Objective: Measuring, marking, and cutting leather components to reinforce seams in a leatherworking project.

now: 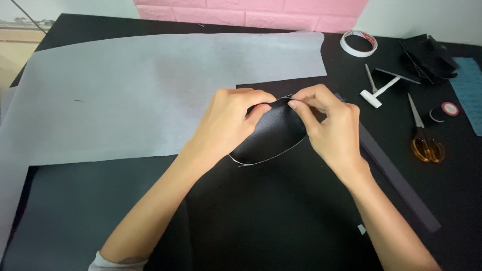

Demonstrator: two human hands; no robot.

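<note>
**A:** Head view first: what do the two hands have?

**B:** Both are on one rounded piece of black leather-like material (271,138), held just above the middle of the bench (452,200). The left hand (228,120) pinches its far edge from the left, fingers clenched on it. The right hand (331,128) pinches the same edge from the right, thumb and forefinger closed on the rim or on a pale thread there; I cannot tell which.

**B:** A thin light line (273,156) runs along the piece's near curved edge, with a loose end at the left.

**A:** How far along does the work look?

**B:** My guess is that the near curve is already edged with that line, while the far edge, where the fingers meet, is the part in hand. How much remains I cannot tell, since the hands cover that stretch.

**A:** And around them?

**B:** A large sheet of white translucent paper (150,90) lies to the left and far side. Under the hands lies black sheet material (281,216). To the right, untouched: scissors with amber handles (424,140), a roll of white tape (358,43), a small white T-shaped tool (377,94), a small round spool (450,109), and black scraps (429,55) in the far right corner.
</note>
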